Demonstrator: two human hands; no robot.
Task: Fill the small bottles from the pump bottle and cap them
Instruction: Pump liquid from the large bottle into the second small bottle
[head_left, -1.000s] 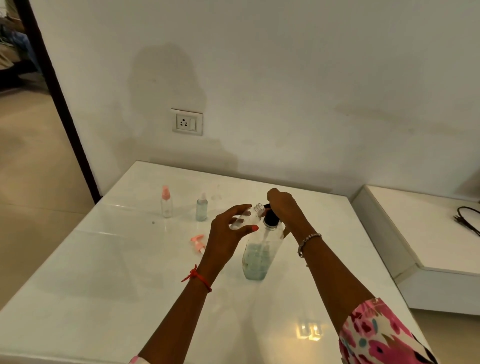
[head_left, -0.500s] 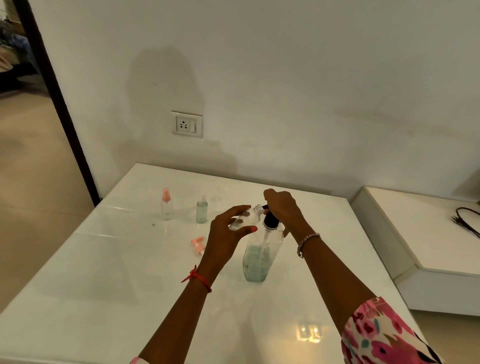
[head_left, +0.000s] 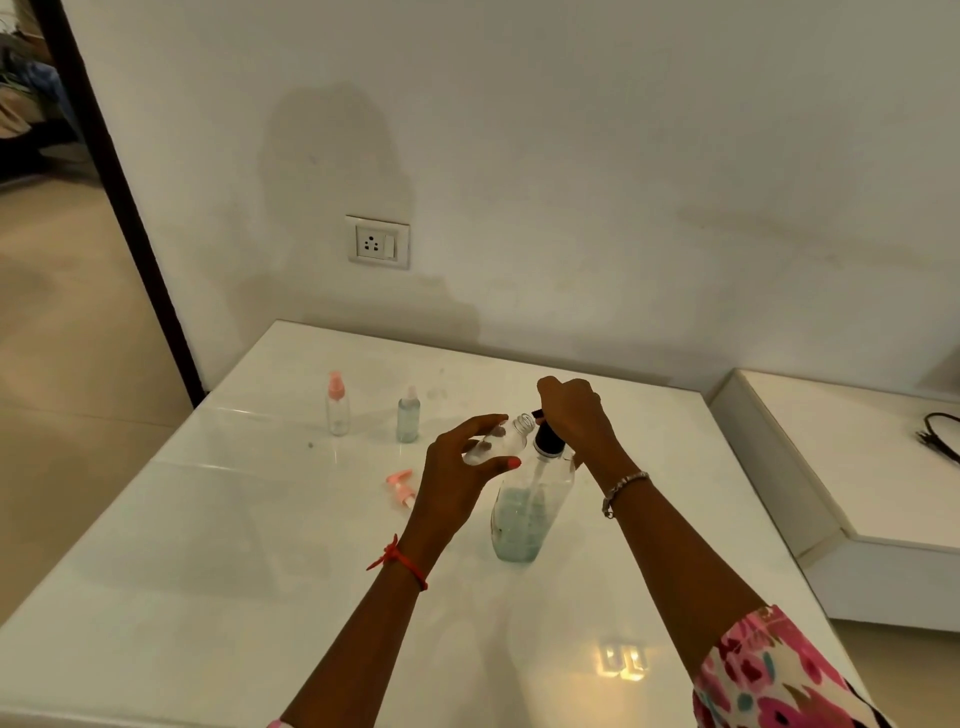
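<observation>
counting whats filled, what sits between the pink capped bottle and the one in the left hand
In the head view, one small capped bottle of bluish liquid stands between the pink-capped bottle and the open bottle the left hand holds.

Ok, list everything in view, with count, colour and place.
pump bottle: one, clear with teal liquid, black pump, mid-table
open small bottle: one, clear, tilted at pump spout
pink-capped bottle: one, clear, upright, far left
teal-filled bottle: one, pale cap, upright beside it
loose pump cap: one, pink, lying on table
table: one, glossy white
wall socket: one, white, wall behind
ledge: one, white, right of table
cable: one, black, on ledge
left hand: one, grips open small bottle
right hand: one, curled over pump head
</observation>
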